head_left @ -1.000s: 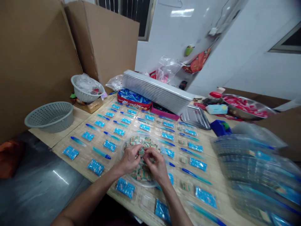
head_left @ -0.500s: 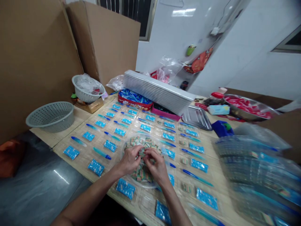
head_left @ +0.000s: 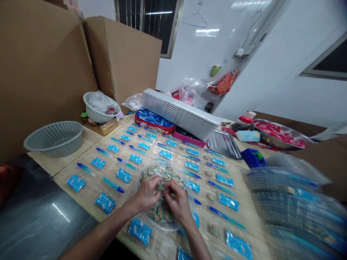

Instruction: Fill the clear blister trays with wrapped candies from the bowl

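Observation:
My left hand (head_left: 145, 195) and my right hand (head_left: 177, 200) meet over a clear round dish (head_left: 141, 177) heaped with small striped eraser-like blocks (head_left: 162, 171). The fingertips of both hands are pinched together on one small block (head_left: 161, 187) between them. Around the dish the wooden table (head_left: 89, 187) is covered with rows of clear blister trays holding blue packets (head_left: 123, 176) and blue pens (head_left: 113, 184).
A grey perforated basket (head_left: 54, 138) and a white basket with plastic bags (head_left: 101, 107) stand at the left by tall cardboard boxes (head_left: 121, 57). A stack of white trays (head_left: 181, 113) lies at the back. Filled clear packs (head_left: 295, 195) are piled at the right.
The view has shifted slightly, so everything sits lower in the picture. Both hands stay pinched together over the dish, working the small block.

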`<action>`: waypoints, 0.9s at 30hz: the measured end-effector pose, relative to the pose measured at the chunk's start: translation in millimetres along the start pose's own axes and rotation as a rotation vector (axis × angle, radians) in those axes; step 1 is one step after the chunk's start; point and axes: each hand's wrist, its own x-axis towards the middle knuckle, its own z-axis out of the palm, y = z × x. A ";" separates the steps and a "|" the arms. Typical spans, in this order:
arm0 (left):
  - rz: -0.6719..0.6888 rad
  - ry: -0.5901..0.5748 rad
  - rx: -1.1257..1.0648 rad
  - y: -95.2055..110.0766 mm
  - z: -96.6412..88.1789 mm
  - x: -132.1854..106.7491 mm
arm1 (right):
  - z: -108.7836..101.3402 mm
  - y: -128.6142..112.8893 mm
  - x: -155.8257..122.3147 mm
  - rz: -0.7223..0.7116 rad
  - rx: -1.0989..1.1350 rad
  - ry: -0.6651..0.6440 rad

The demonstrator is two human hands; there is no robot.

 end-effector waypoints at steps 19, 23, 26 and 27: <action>-0.318 -0.185 -0.780 -9.2 -6.0 12.9 | -8.5 4.6 3.6 0.460 0.678 0.003; -0.357 -0.141 -0.658 -13.2 -3.2 12.3 | -8.7 4.6 3.1 0.517 0.745 0.016; -0.323 -0.077 -0.457 -11.6 -4.7 12.6 | -9.6 3.0 2.8 0.541 0.816 0.036; -0.290 -0.056 -0.405 -9.3 -6.1 12.8 | -9.7 2.5 2.9 0.541 0.826 0.036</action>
